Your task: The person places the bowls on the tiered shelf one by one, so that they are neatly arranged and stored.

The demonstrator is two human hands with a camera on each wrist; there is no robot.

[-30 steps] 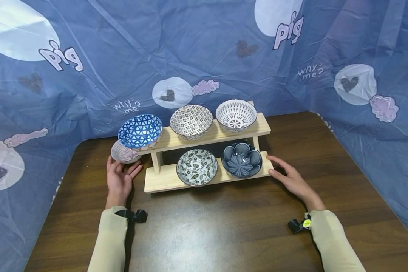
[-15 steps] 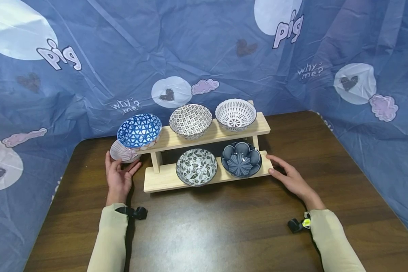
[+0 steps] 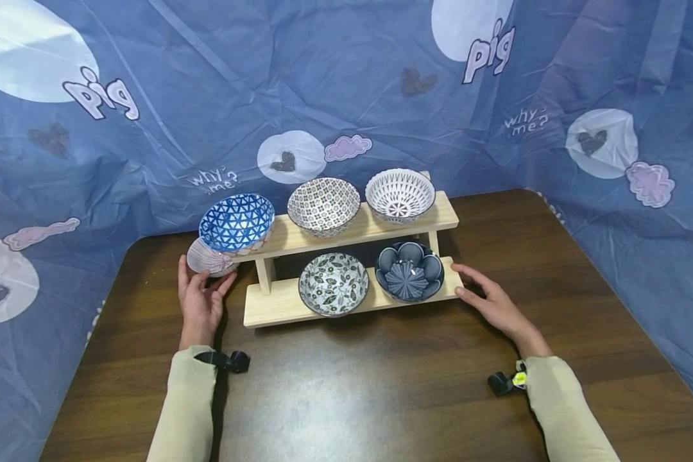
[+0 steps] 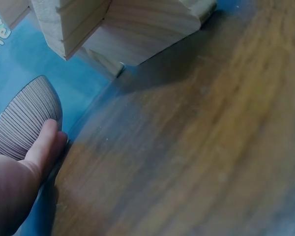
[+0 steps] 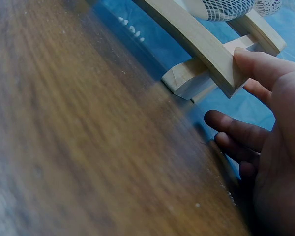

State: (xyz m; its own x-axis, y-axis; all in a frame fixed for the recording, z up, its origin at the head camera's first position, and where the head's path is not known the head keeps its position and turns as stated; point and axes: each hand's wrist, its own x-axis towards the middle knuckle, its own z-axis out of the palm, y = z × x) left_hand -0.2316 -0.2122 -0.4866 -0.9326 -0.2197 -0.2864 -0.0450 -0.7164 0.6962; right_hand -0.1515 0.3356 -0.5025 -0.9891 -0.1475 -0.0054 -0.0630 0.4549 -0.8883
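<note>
At the left end of the two-tier wooden shelf (image 3: 277, 305), my left hand (image 3: 201, 305) holds a small pinkish bowl (image 3: 205, 258), fingers spread on either side of it. Its ribbed outer wall shows in the left wrist view, with fingers (image 4: 45, 140) against it. A blue triangle-patterned bowl (image 3: 237, 221) on the upper tier partly covers it. My right hand (image 3: 493, 308) pinches the right end of the lower board between thumb and forefinger. In the right wrist view, the thumb lies on the board end (image 5: 221, 73), while the other fingers hang below.
Beside the blue bowl on the upper tier stand a grey-patterned bowl (image 3: 323, 206) and a white fluted bowl (image 3: 401, 196). On the lower tier sit a leaf-patterned bowl (image 3: 333, 284) and a dark flower-shaped bowl (image 3: 410, 273). A blue printed cloth (image 3: 208, 96) hangs behind the brown table (image 3: 346, 385).
My left fingers shift very slightly around the pinkish bowl. My right hand, the shelf and the other bowls stay in place.
</note>
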